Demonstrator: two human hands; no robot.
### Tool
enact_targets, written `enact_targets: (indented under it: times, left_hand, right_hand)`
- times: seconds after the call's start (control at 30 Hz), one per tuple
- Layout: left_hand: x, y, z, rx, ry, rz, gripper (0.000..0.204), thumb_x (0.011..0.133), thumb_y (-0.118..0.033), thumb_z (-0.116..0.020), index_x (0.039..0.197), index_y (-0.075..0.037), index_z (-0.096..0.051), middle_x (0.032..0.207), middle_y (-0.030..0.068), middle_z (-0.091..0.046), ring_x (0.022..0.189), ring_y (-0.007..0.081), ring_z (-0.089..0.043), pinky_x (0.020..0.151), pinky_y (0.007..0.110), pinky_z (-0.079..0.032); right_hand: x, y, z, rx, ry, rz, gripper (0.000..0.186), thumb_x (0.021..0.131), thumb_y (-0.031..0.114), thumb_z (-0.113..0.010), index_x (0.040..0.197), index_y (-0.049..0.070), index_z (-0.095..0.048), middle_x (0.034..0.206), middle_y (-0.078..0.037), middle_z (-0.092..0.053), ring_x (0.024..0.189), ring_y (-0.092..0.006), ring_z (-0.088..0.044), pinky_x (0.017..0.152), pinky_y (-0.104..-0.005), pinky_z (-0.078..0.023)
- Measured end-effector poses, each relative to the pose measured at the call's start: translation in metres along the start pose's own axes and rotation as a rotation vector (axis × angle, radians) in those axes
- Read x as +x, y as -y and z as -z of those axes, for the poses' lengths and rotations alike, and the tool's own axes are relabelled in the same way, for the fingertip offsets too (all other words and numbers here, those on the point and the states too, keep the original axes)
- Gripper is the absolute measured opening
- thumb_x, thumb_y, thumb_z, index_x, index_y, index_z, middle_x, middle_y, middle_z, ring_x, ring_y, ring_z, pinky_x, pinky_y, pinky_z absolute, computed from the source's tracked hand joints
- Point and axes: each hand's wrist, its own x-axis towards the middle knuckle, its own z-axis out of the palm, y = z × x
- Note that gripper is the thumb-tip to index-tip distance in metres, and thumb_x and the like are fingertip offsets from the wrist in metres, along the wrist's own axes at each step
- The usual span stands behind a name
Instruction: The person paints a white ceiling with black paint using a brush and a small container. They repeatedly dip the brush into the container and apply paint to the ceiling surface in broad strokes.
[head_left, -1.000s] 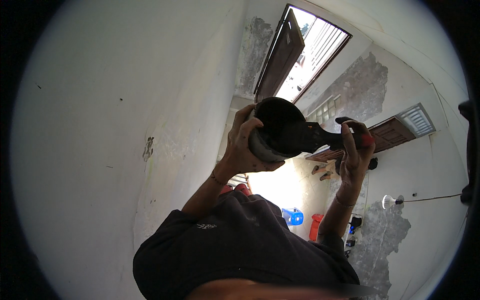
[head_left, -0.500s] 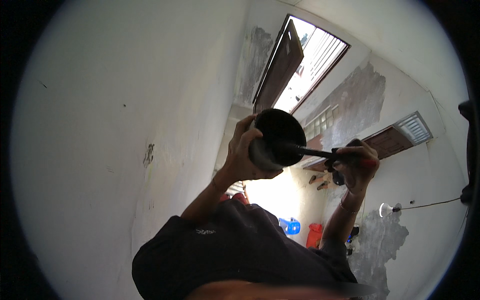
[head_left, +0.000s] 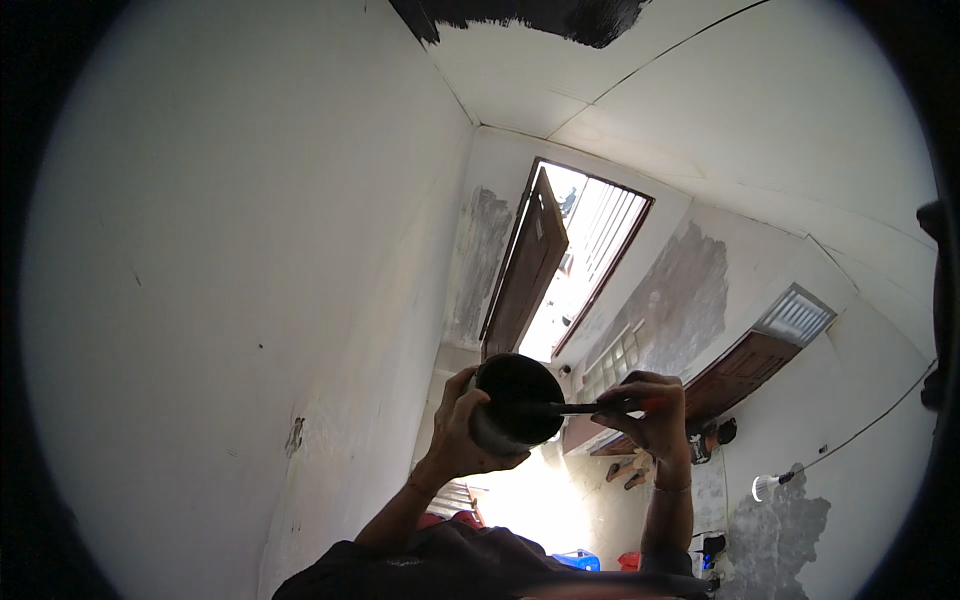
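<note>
Head view shows the left hand (head_left: 458, 436) half-curled around the side of a round paint pot (head_left: 491, 432), its fingers bent to fit the wall, holding it up in front of the body. The right hand (head_left: 655, 408) is closed in a pinch on the handle of a paintbrush (head_left: 578, 408) seen nearly edge-on; its far end reaches over the pot's mouth and is lost in the dark interior, so whether the bristles touch paint cannot be told. This looks like loading the brush. Done well, it would wet only the bristle tips, press each face against the inner rim to shed drips, and keep the mouth level. Overhead, a ragged-edged black painted patch (head_left: 540, 14) marks the pale ceiling (head_left: 780, 130).
</note>
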Motion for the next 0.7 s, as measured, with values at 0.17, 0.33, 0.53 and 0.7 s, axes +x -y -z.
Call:
enact_targets:
  times: [0.17,0.33,0.53,0.7]
  left_hand:
    - [0.002,0.002,0.0,0.005,-0.033,0.039,0.101,0.056,-0.042,-0.1,0.132,-0.017,-0.038,0.14,0.0284,-0.044,0.13,0.0476,-0.05,0.099,0.055,-0.052]
    - [-0.003,0.0,0.004,-0.019,-0.076,0.067,0.1,0.056,-0.039,-0.1,0.13,-0.017,-0.038,0.14,0.027,-0.045,0.129,0.047,-0.051,0.101,0.055,-0.05]
    - [-0.025,-0.006,0.016,0.03,-0.081,0.12,0.1,0.055,-0.036,-0.1,0.132,-0.019,-0.038,0.14,0.0271,-0.044,0.129,0.0464,-0.05,0.102,0.057,-0.048]
    - [-0.038,-0.009,0.024,0.058,-0.097,0.119,0.109,0.055,-0.038,-0.101,0.14,-0.022,-0.033,0.142,0.0227,-0.045,0.133,0.0419,-0.046,0.107,0.058,-0.044]
  right_hand:
    - [0.007,0.006,-0.006,-0.174,-0.166,0.311,0.031,0.073,0.011,-0.092,0.101,0.006,-0.08,0.088,-0.008,-0.076,0.078,-0.0182,-0.075,0.065,-0.0287,-0.061]
    - [0.036,0.006,0.0,-0.272,-0.476,0.432,0.025,0.076,0.008,-0.089,0.099,0.005,-0.079,0.094,-0.01,-0.078,0.085,-0.0201,-0.075,0.072,-0.03,-0.062]
    - [0.173,-0.026,0.047,-0.847,-0.772,0.81,0.027,0.077,0.007,-0.088,0.102,0.006,-0.077,0.094,-0.008,-0.075,0.078,-0.0198,-0.071,0.064,-0.0296,-0.059]
    - [0.307,-0.062,0.082,-0.988,-0.698,0.855,0.022,0.087,0.015,-0.081,0.106,0.008,-0.074,0.093,-0.009,-0.072,0.075,-0.0247,-0.072,0.062,-0.0343,-0.059]
